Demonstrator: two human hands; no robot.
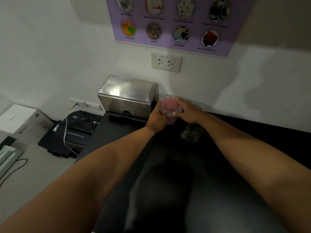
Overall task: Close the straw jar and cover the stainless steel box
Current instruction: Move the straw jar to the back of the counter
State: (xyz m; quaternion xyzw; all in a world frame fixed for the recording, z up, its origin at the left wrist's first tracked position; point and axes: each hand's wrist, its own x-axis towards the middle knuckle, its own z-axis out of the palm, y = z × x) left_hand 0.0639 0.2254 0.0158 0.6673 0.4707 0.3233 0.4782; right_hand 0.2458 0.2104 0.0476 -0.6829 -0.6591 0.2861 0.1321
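Note:
A clear straw jar full of pink straws stands at the back of the black counter, just right of the stainless steel box. My left hand grips the jar's side. My right hand rests on the jar's rim, fingers curled over its right edge; whether a clear lid lies under it I cannot tell. The steel box sits against the wall with its shiny cover down over the top.
A clear glass jug stands on the counter under my right wrist. Left of the counter, lower down, are a black shredder, a white cable and a white carton. A wall socket is above the box.

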